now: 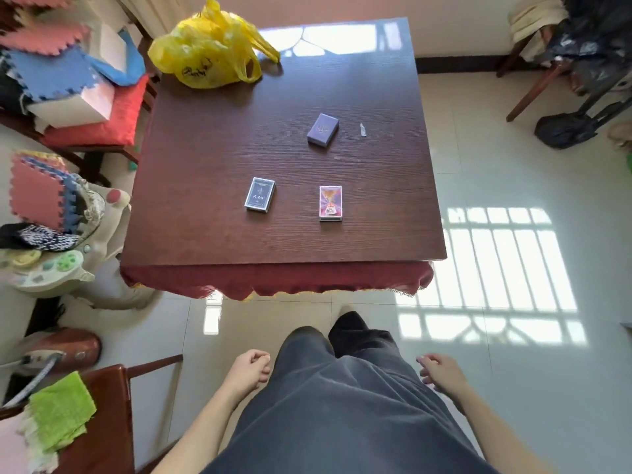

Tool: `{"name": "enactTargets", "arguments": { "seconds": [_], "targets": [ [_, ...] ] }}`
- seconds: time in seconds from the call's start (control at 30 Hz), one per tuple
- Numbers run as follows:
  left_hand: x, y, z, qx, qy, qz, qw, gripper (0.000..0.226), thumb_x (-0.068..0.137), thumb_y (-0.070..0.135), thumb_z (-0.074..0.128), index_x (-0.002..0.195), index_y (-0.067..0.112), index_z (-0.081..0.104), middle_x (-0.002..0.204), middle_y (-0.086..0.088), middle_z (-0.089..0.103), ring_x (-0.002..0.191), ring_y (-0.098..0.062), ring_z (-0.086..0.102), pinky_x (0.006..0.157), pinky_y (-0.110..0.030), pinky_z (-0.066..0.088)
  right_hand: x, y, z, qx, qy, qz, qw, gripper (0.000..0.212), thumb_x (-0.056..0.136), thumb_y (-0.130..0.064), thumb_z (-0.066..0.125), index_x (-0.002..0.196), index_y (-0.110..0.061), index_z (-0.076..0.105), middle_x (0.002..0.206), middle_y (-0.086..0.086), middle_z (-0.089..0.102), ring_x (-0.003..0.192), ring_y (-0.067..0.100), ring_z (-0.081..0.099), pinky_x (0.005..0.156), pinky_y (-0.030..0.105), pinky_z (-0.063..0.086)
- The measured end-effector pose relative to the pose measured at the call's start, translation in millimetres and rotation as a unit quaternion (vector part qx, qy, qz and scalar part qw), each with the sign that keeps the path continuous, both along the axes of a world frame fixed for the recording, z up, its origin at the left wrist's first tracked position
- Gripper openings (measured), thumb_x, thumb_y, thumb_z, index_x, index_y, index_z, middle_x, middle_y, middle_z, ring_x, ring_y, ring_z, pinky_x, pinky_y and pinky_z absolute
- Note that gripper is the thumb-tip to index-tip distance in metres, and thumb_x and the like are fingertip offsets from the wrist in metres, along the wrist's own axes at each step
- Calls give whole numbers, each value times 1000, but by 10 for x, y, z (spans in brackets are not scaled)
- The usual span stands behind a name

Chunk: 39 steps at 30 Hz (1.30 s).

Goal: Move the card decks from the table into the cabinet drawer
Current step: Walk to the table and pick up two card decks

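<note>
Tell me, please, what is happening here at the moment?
A person stands facing a dark wooden table, both hands empty: the left hand loosely curled, the right hand half open, both low beside the legs. Three card decks lie untouched and apart on the table: a dark blue deck, a colourful deck and a purple deck farther back. No cabinet drawer is in view.

We see a pale tiled floor (513,186) with sunlight thrown across it in a barred window pattern (492,268). Wooden chairs (113,398) piled with foam mats (51,73) stand at the left. Another chair (537,80) sits far right.
</note>
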State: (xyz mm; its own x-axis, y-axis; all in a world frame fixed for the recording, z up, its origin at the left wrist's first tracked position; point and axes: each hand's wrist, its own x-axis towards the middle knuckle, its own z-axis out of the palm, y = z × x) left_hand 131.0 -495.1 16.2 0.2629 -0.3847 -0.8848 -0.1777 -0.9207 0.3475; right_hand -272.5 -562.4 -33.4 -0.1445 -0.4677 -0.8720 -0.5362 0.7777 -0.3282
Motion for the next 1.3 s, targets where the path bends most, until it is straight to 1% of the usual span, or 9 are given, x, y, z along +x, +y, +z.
{"name": "enactTargets", "arguments": {
  "seconds": [0.23, 0.33, 0.47, 0.57, 0.67, 0.77, 0.9, 1.1, 1.3],
  "targets": [
    [203, -156, -10, 37, -28, -44, 998, 12, 99, 15, 51, 97, 14, 63, 84, 4, 62, 84, -16, 56, 63, -18, 43, 593, -1063, 348, -75, -40, 35, 996, 19, 99, -26, 59, 106, -12, 69, 91, 13, 73, 74, 22, 68, 64, 28, 47],
    [308, -413, -34, 35, -31, -70, 996, 12, 99, 16, 51, 103, 13, 62, 97, -2, 64, 91, -15, 58, 77, -24, 44, 792, -1269, 456, -84, -43, 32, 995, 17, 98, -26, 59, 103, -14, 71, 92, 13, 74, 72, 18, 67, 64, 26, 47],
    [504, -1109, 51, -52, -35, -47, 997, 12, 96, 15, 52, 99, 15, 64, 96, -9, 67, 72, -15, 61, 66, -26, 51, 1155, -1616, 610, -127, -44, 22, 991, 10, 97, -26, 61, 101, -23, 69, 94, 10, 74, 71, 16, 70, 61, 22, 52],
    [671, -1816, 117, -147, -123, -118, 974, 12, 89, 22, 56, 99, 25, 62, 92, 1, 66, 84, -19, 63, 79, -32, 51, 1507, -2011, 653, -171, -25, 49, 984, 19, 93, -31, 65, 111, -26, 65, 92, 3, 71, 71, 17, 74, 72, 34, 59],
    [768, -2454, 168, -192, -203, -168, 945, 33, 84, 29, 58, 117, 27, 52, 106, -2, 53, 94, -23, 59, 87, -38, 51, 1884, -2381, 691, -190, -3, 107, 976, 44, 88, -41, 67, 128, -30, 54, 107, 3, 64, 92, 20, 67, 86, 38, 53],
    [799, -2986, 154, -162, -243, -188, 938, 67, 81, 36, 60, 142, 28, 32, 126, -7, 40, 112, -31, 48, 95, -45, 48, 2198, -2679, 719, -177, 32, 166, 970, 66, 84, -55, 64, 141, -34, 38, 122, 1, 43, 102, 26, 59, 97, 43, 47],
    [750, -3419, 56, -117, -251, -191, 942, 86, 77, 40, 66, 149, 40, 18, 134, -8, 30, 121, -32, 35, 91, -46, 45, 2533, -2992, 662, -151, 79, 214, 962, 76, 81, -59, 63, 144, -41, 24, 131, 6, 38, 104, 40, 63, 99, 50, 46],
    [664, -3611, -86, -59, -307, -218, 924, 87, 78, 39, 69, 148, 47, 17, 138, -12, 25, 126, -33, 25, 91, -53, 43, 2792, -3144, 471, -136, 145, 255, 946, 96, 78, -64, 69, 153, -48, 11, 145, 15, 27, 108, 45, 63, 95, 49, 47],
    [707, -3645, -108, -85, -291, -229, 925, 77, 84, 26, 61, 149, 45, 23, 138, -13, 26, 125, -34, 27, 95, -53, 48, 2891, -3166, 398, -139, 144, 265, 943, 85, 84, -48, 73, 152, -44, 22, 142, 15, 26, 104, 43, 64, 90, 46, 49]
  ]
}}
